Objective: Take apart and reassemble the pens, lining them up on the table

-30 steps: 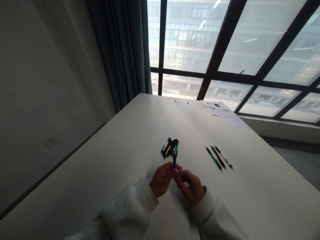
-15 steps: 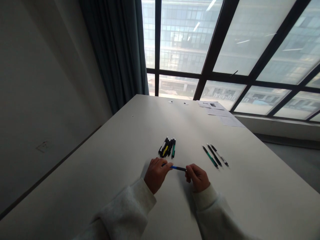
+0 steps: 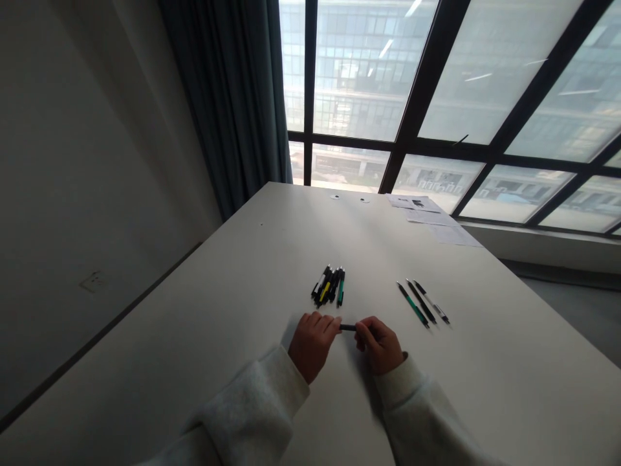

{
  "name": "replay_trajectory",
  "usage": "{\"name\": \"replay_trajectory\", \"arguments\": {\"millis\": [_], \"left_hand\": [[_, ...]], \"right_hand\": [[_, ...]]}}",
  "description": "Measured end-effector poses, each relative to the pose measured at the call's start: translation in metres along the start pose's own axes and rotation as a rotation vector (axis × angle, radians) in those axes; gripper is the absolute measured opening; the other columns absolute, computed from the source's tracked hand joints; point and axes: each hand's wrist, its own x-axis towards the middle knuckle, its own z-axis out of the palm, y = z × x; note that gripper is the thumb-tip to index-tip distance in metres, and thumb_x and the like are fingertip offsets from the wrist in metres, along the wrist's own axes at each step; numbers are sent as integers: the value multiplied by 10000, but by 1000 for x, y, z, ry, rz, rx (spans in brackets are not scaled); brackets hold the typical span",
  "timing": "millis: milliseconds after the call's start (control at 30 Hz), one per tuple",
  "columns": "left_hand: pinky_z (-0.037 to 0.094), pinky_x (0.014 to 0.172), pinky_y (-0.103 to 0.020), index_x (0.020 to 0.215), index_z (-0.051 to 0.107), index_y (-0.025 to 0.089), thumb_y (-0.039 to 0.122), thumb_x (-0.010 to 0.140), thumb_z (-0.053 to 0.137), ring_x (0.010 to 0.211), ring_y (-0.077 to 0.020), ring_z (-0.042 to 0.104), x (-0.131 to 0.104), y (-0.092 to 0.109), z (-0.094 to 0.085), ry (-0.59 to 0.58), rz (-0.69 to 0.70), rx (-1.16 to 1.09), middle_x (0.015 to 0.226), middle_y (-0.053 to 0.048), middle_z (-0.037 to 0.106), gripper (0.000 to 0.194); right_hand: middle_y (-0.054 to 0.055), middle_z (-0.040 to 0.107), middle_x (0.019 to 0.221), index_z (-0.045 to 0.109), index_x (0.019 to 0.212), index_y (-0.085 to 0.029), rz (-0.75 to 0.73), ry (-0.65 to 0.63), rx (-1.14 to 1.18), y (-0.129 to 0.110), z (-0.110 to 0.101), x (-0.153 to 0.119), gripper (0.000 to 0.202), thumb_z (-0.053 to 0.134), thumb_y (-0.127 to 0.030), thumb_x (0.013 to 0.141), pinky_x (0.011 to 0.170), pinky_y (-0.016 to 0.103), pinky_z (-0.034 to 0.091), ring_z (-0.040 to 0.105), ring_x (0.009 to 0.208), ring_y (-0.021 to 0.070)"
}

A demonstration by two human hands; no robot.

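Between my two hands a pen [image 3: 348, 327] lies roughly level, its dark part showing in the gap. My left hand [image 3: 313, 343] is closed on one end and hides it. The fingertips of my right hand [image 3: 380, 345] pinch the other end. Just beyond my left hand, a bunch of several pens [image 3: 328, 286] rests on the white table [image 3: 218, 310], with white, yellow and green parts visible. To the right lie a green and black pen [image 3: 413, 304], a black pen [image 3: 421, 301] and a white and black pen [image 3: 432, 302], side by side at a slant.
Paper sheets [image 3: 436, 219] lie at the table's far right edge. Two small round fittings sit near the far edge. A dark curtain [image 3: 237, 97] and a wall stand on the left, and large windows rise beyond the table.
My left hand has slid along the pen towards my right hand, covering the blue part that showed before. The whole view has shifted slightly.
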Motion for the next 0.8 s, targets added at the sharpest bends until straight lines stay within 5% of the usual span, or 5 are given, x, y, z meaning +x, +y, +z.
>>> {"name": "replay_trajectory", "arguments": {"millis": [367,700,800], "left_hand": [[356,664,-330,1052,614,197,258,961,483,755,-176,559,2,-5,-6,18,60,-66,824,-41,657,171],[340,619,-322,1000,603,182,247,953,486,709,-187,538,2,-8,-4,-41,40,-70,772,-37,628,141],[328,625,-326,999,604,187,255,946,503,715,-188,529,4,-9,-2,-23,44,-69,771,-30,626,132]], "right_hand": [[0,570,505,621,643,-181,-104,-110,-106,-4,-7,0,447,486,-525,893,478,251,404,482,455,124],[64,718,859,700,1059,-203,-123,-110,57,6,-13,2,312,678,-377,801,603,310,560,648,667,176],[69,717,811,699,1018,-182,-62,-59,91,8,-12,4,308,699,-386,787,574,305,564,647,644,176]]}}
